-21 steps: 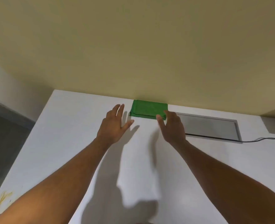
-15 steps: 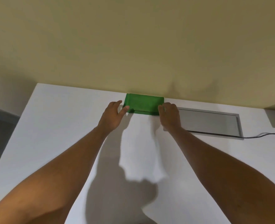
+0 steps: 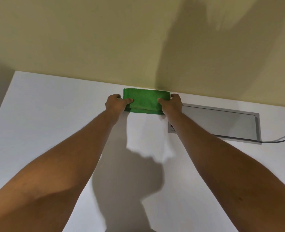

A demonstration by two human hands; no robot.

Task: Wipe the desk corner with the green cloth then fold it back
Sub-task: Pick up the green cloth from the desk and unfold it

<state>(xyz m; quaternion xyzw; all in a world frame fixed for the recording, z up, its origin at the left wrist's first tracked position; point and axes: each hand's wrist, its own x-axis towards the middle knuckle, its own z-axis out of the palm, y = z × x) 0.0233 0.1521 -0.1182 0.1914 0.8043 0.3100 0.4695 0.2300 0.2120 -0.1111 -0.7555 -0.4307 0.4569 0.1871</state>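
A folded green cloth (image 3: 146,100) lies on the white desk (image 3: 58,124), against the yellow wall at the back. My left hand (image 3: 116,103) grips the cloth's left end, thumb on top. My right hand (image 3: 171,103) grips its right end the same way. Both arms reach straight forward across the desk. The fingers of both hands are hidden behind or under the cloth's ends.
A grey metal cable hatch (image 3: 222,123) is set into the desk just right of the cloth, with a grey cable (image 3: 280,140) running off to the right. The desk's left edge (image 3: 2,104) drops to a dark floor. The yellow wall (image 3: 138,47) bounds the back.
Both hands, open and short of the cloth before, have reached forward and closed on its two ends. The view has shifted closer to the wall.
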